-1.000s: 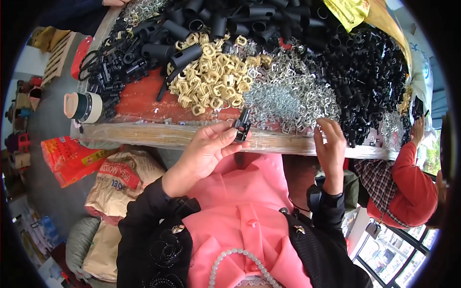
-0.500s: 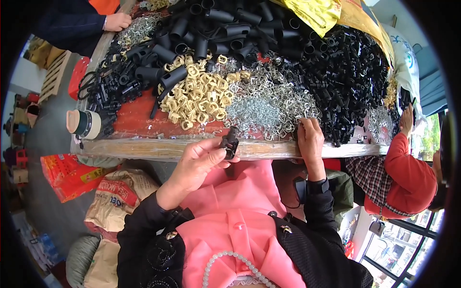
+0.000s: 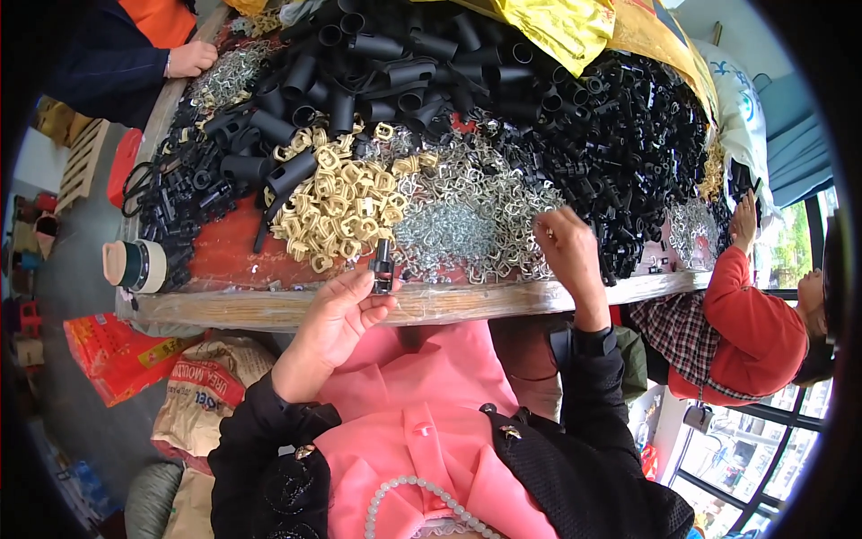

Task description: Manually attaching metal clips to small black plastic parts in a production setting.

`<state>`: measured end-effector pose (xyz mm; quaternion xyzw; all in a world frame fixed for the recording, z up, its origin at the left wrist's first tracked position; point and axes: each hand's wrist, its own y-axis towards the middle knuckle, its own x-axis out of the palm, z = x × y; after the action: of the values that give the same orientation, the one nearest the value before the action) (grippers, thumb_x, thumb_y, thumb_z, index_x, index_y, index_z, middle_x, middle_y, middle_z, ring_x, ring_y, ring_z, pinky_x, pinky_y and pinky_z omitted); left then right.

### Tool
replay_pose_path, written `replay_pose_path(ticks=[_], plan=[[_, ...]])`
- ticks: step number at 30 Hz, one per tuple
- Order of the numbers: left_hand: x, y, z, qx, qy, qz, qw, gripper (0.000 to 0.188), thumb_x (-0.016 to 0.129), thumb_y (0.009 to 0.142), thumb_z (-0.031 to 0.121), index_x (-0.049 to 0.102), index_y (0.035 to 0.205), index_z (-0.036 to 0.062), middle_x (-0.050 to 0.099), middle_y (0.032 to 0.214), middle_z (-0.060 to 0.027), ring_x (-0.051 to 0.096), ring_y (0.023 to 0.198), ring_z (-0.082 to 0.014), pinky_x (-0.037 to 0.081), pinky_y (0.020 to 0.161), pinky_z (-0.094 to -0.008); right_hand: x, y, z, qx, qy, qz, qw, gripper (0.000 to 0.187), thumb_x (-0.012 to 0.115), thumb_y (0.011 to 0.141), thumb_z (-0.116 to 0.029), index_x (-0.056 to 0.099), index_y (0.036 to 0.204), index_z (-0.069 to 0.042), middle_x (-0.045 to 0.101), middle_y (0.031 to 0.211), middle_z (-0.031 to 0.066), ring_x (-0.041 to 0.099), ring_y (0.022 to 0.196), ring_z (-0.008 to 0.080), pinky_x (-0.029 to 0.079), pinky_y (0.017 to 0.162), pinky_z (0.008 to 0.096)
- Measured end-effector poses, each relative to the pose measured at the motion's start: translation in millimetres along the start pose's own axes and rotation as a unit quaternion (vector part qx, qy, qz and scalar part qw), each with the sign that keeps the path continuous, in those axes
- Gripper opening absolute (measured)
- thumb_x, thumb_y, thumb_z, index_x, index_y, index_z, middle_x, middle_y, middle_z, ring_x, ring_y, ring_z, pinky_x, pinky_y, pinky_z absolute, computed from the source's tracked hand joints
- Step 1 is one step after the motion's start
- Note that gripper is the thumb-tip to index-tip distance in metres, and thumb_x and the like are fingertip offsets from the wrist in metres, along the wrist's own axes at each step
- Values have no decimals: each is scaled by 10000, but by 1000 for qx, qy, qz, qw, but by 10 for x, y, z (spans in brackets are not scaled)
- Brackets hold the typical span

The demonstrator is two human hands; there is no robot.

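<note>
Between the thumb and fingers of my left hand (image 3: 339,310) is a small black plastic fitting (image 3: 383,266), held upright over the table's front edge. My right hand (image 3: 572,258) hovers above the front edge of a heap of bent silver metal clips (image 3: 525,184), fingers curled and pressed together. Whatever may be in those fingertips is too small to make out. Small silver springs (image 3: 449,235) lie left of that hand, among the clips. Beyond my left hand a pile of cream-coloured plastic rings (image 3: 337,199) spreads over the red tabletop (image 3: 224,242).
Black tubes (image 3: 377,47) are heaped at the back, and small black parts (image 3: 620,135) at the right. A lidded cup (image 3: 135,265) stands at the left corner. Co-workers' hands rest at the far left (image 3: 191,59) and right (image 3: 743,220). Sacks (image 3: 193,404) stand on the floor.
My left hand has turned the black fitting more upright. My right hand has lifted off the metal clips, its fingers now curled together. The whole view has shifted slightly.
</note>
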<state>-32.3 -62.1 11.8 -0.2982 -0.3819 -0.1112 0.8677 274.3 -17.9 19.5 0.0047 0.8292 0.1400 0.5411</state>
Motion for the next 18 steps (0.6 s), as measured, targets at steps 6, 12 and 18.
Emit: replay_pose_path(ticks=[6, 12, 18], plan=[[-77, 97, 49, 8, 5, 7, 1000, 202, 506, 832, 154, 532, 962, 1, 590, 915, -118, 596, 739, -143, 494, 618, -207, 200, 462, 206, 2, -47, 94, 994, 128, 551, 724, -116, 552, 840, -62, 522, 792, 92, 536, 639, 280, 422, 541, 348], [-175, -10, 96, 19, 1, 16, 1000, 186, 518, 826, 153, 539, 945, 12, 591, 911, -111, 595, 731, -144, 491, 619, -207, 276, 483, 215, -9, -134, -29, 991, 139, 550, 724, -124, 546, 856, -81, 500, 788, 77, 537, 695, 278, 428, 571, 370], [-262, -124, 105, 34, 7, 8, 999, 177, 510, 830, 152, 533, 935, 12, 590, 907, -119, 596, 730, -148, 491, 611, -206, 263, 562, -358, -83, -81, 2, 993, 149, 552, 723, -131, 552, 865, -86, 507, 774, 71, 543, 689, 268, 434, 569, 357]])
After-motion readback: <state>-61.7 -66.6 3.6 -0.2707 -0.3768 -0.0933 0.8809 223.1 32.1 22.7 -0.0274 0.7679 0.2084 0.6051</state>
